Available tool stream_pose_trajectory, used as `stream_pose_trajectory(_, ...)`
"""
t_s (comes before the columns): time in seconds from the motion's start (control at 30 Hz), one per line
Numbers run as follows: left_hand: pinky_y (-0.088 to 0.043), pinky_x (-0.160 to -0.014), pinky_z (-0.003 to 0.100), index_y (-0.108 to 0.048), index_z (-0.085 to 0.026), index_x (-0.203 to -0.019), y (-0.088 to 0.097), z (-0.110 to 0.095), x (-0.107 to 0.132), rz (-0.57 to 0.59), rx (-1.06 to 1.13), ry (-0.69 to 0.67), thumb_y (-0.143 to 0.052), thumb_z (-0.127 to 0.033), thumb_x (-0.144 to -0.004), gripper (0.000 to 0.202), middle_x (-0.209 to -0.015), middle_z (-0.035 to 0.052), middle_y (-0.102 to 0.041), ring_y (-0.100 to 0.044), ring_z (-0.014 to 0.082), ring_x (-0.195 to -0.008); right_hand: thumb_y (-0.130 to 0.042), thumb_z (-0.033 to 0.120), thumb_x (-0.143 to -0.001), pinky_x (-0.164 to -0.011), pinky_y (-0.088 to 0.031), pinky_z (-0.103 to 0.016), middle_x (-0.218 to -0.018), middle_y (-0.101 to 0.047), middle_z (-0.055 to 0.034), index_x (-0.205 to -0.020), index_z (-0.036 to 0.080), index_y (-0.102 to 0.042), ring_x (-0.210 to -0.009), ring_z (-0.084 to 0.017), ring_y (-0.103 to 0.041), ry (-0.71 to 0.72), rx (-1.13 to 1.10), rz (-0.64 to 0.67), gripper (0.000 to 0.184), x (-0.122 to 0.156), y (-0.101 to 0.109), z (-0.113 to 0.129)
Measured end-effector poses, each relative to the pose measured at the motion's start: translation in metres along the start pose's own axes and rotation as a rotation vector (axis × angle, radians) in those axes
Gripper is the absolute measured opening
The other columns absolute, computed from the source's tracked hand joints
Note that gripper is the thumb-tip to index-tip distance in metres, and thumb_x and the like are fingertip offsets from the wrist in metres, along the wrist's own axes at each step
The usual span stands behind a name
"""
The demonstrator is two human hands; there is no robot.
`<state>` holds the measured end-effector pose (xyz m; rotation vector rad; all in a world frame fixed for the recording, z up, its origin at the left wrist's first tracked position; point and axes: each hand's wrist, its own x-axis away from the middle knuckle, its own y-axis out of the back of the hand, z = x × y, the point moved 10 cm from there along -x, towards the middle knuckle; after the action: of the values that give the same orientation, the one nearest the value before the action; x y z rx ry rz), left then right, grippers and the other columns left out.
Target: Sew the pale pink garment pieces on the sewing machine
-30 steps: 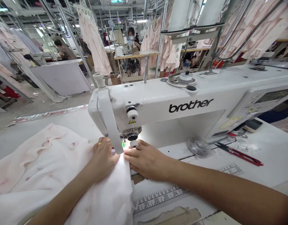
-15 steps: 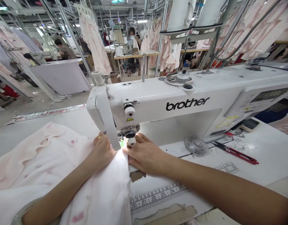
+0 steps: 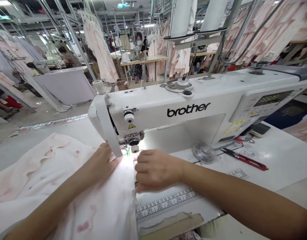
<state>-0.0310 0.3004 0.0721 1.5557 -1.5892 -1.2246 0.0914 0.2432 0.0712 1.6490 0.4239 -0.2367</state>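
Note:
White and pale pink printed fabric (image 3: 105,206) lies across the left of the machine bed and runs under the needle area of a white sewing machine (image 3: 153,103). My left hand (image 3: 103,163) rests on this fabric left of the needle, thumb stretched out and apart from the fingers. Part of its fingertips is hidden by the machine head. Just right of the needle, my right hand (image 3: 157,170) is closed, with its curled fingers at the fabric's right edge. A lit green part (image 3: 128,152) shows by the presser foot.
Red-handled thread snips (image 3: 246,159) and a clear round plastic piece (image 3: 205,153) lie right of my hands. A printed ruler scale (image 3: 168,204) runs along the front of the bed. Thread cones (image 3: 180,20) stand above. Hanging garments (image 3: 98,46) and co-workers are farther back.
My right hand has drawn back from the needle and curled its fingers; the brown serrated scrap below it no longer shows. My left hand has flattened. The view has shifted slightly.

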Motion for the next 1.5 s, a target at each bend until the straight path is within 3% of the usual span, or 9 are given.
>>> stream_pose_trajectory(0.2, -0.051, -0.096, 0.031, -0.048, -0.031, -0.135, -0.007, -0.051, 0.089, 0.131, 0.04, -0.381, -0.061, -0.034, -0.089, 0.048, -0.128, 0.0041, -0.061, -0.059, 0.0231, -0.115, -0.053, 0.017, -0.09, -0.055, -0.04, -0.03, -0.06, -0.052, -0.0001, -0.067, 0.016, -0.06, -0.055, -0.015, -0.053, 0.381, -0.038, -0.189, 0.024, 0.002, 0.02, 0.07)
stream_pose_trajectory(0.37, -0.053, -0.074, 0.023, -0.058, -0.026, -0.091, -0.025, -0.034, 0.099, 0.12, 0.197, -0.132, -0.046, -0.025, -0.098, 0.014, -0.087, 0.0003, -0.064, -0.063, 0.0161, -0.084, -0.048, 0.019, -0.089, -0.063, -0.051, -0.034, -0.075, -0.068, -0.011, -0.084, 0.011, -0.074, -0.066, -0.019, -0.066, 0.533, 0.123, -0.204, 0.027, 0.003, 0.012, 0.107)
stream_pose_trajectory(0.53, -0.052, -0.062, 0.022, -0.052, -0.025, -0.092, -0.001, -0.003, 0.088, -0.009, 0.303, 0.064, -0.042, -0.036, -0.1, 0.017, -0.076, -0.0025, -0.06, -0.063, 0.0151, -0.07, -0.044, 0.015, -0.09, -0.058, -0.05, -0.032, -0.067, -0.067, -0.0112, -0.079, 0.011, -0.07, -0.059, -0.019, -0.065, 0.389, 0.163, -0.218, 0.029, -0.005, 0.005, 0.1)
stream_pose_trajectory(0.67, -0.053, -0.086, 0.025, -0.052, -0.025, -0.094, 0.025, -0.017, 0.085, -0.115, 0.177, -0.075, -0.039, -0.032, -0.1, 0.016, -0.123, 0.0034, -0.063, -0.062, 0.0196, -0.112, -0.051, 0.01, -0.083, -0.047, -0.041, -0.024, -0.054, -0.054, 0.0002, -0.071, 0.013, -0.067, -0.047, -0.012, -0.055, 0.318, 0.083, -0.431, 0.02, 0.001, 0.024, 0.088)
stream_pose_trajectory(0.8, -0.038, -0.112, 0.036, -0.052, -0.025, -0.107, 0.004, -0.049, 0.087, 0.015, -0.006, -0.311, -0.04, -0.021, -0.097, 0.017, -0.131, 0.0039, -0.063, -0.055, 0.0194, -0.126, -0.053, 0.006, -0.077, -0.045, -0.038, -0.024, -0.052, -0.046, 0.0049, -0.062, 0.017, -0.057, -0.046, -0.011, -0.051, 0.25, 0.038, -0.517, 0.019, 0.007, 0.036, 0.074)
stream_pose_trajectory(0.97, -0.018, -0.122, 0.031, -0.047, -0.022, -0.128, -0.029, -0.061, 0.091, 0.095, -0.142, -0.472, -0.041, -0.016, -0.095, 0.033, -0.125, 0.004, -0.068, -0.059, 0.0138, -0.124, -0.053, 0.008, -0.082, -0.05, -0.043, -0.027, -0.058, -0.056, 0.0029, -0.064, 0.02, -0.053, -0.054, -0.014, -0.058, 0.246, 0.0, -0.349, 0.021, 0.002, 0.024, 0.07)
stream_pose_trajectory(1.2, -0.019, -0.123, 0.032, -0.042, -0.022, -0.136, -0.034, -0.053, 0.091, 0.065, -0.071, -0.412, -0.036, -0.018, -0.098, 0.038, -0.124, 0.0021, -0.068, -0.062, 0.0144, -0.12, -0.054, 0.009, -0.083, -0.051, -0.042, -0.027, -0.057, -0.055, 0.0041, -0.067, 0.02, -0.051, -0.054, -0.013, -0.059, 0.212, -0.019, -0.169, 0.02, -0.004, 0.006, 0.069)
stream_pose_trajectory(1.33, -0.027, -0.12, 0.039, -0.05, -0.024, -0.117, -0.036, -0.045, 0.078, 0.095, -0.018, -0.358, -0.034, -0.017, -0.099, 0.025, -0.115, 0.0023, -0.07, -0.063, 0.0169, -0.115, -0.05, 0.005, -0.085, -0.048, -0.039, -0.027, -0.057, -0.053, 0.0041, -0.07, 0.018, -0.053, -0.053, -0.013, -0.056, 0.127, 0.056, -0.203, 0.02, -0.004, 0.005, 0.059)
stream_pose_trajectory(1.5, -0.04, -0.109, 0.046, -0.052, -0.022, -0.098, -0.033, -0.034, 0.045, 0.15, 0.031, -0.318, -0.03, -0.019, -0.1, 0.022, -0.115, 0.0073, -0.066, -0.06, 0.0204, -0.11, -0.048, 0.006, -0.092, -0.059, -0.045, -0.029, -0.072, -0.061, -0.0002, -0.087, 0.014, -0.058, -0.068, -0.015, -0.06, 0.019, 0.109, -0.024, 0.014, -0.004, -0.013, 0.036)
